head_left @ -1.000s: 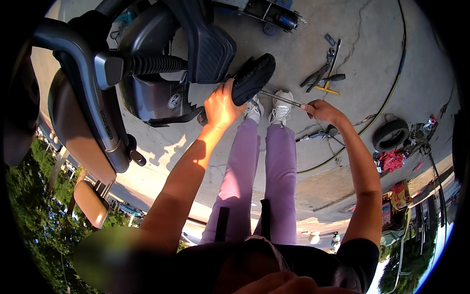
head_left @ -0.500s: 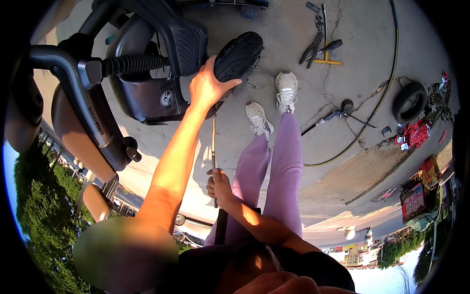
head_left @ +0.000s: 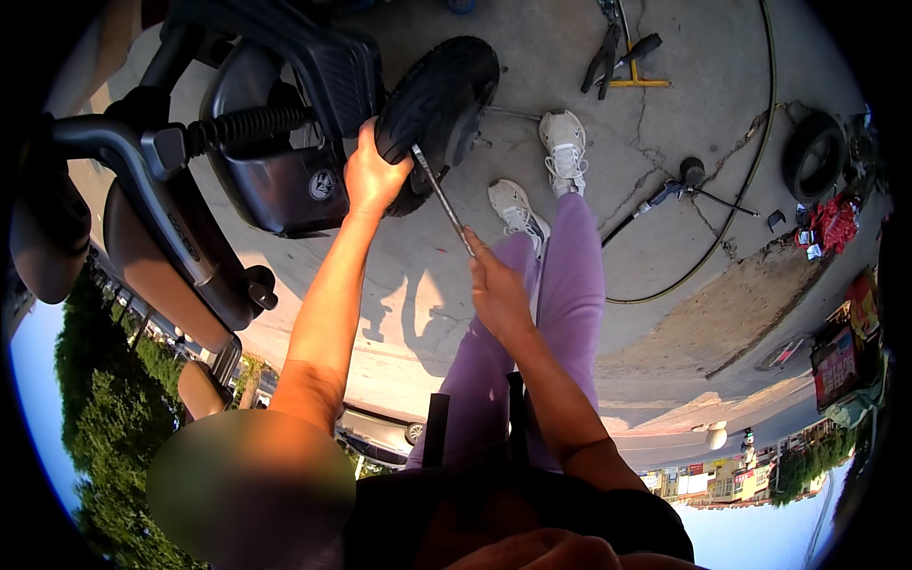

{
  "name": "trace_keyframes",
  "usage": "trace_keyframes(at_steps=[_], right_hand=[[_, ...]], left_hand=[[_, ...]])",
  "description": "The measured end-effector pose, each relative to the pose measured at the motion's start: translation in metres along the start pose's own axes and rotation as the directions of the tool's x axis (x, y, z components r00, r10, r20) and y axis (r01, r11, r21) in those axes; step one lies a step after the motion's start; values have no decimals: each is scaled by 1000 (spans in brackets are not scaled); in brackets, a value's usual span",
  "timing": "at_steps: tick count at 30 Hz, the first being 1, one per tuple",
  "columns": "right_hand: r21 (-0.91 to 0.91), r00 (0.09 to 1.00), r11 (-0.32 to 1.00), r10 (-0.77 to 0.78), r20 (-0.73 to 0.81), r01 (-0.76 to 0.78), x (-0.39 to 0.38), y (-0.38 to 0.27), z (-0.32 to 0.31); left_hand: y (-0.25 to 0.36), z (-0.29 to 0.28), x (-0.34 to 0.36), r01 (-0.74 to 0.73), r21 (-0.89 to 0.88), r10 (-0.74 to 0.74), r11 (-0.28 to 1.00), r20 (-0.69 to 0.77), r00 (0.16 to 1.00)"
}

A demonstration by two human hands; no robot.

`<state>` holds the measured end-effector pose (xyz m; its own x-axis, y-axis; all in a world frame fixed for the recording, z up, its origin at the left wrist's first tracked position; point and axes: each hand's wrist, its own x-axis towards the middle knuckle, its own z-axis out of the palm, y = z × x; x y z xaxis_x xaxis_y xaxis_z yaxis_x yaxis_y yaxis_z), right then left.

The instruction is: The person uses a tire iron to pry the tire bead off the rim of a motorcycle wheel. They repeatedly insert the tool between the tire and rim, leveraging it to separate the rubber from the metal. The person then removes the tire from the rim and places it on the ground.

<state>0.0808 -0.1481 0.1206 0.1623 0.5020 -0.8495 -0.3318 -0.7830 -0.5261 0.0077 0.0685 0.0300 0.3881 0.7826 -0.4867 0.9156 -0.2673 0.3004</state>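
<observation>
1. Your left hand (head_left: 373, 179) is curled against the black tyre (head_left: 418, 90), gripping its near left edge; the fingers are partly hidden, so you cannot tell how far they wrap around.
2. Your right hand (head_left: 496, 290) is closed around the lower end of a slim metal lever (head_left: 439, 198); the lever slants up and left, and its far end meets the tyre's near edge just beside your left hand; how far the tip goes in is hidden.
3. The tyre is ahead of you, left of your white shoes (head_left: 562, 152), tilted, and just beside the dark scooter (head_left: 275, 190); a second thin metal rod (head_left: 513, 113) sticks out on its right, toward your farther shoe.
4. On the concrete floor (head_left: 532, 47), ahead and to the right, lie dark pliers (head_left: 598, 65) and a yellow T-shaped tool (head_left: 641, 83), close together.
5. Nearer to you on the right lies an air gun (head_left: 668, 193); a long hose (head_left: 763, 152) curves past it, with a loose tyre (head_left: 796, 166) and a crumpled red wrapper (head_left: 836, 225) farther right.
</observation>
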Motion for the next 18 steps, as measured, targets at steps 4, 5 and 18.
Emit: trace_keyframes(at_steps=[4,5,18], right_hand=[[-60,1000,998,14,-10,-15,10,-16,10],[-85,1000,996,8,-14,-9,13,-21,11],[-383,995,919,-102,7,97,13,-3,-9]], left_hand=[[5,5,8,6,-41,-9,999,-68,998],[8,5,9,7,-29,-10,1000,-72,997],[11,0,11,43,-40,-45,998,-54,998]])
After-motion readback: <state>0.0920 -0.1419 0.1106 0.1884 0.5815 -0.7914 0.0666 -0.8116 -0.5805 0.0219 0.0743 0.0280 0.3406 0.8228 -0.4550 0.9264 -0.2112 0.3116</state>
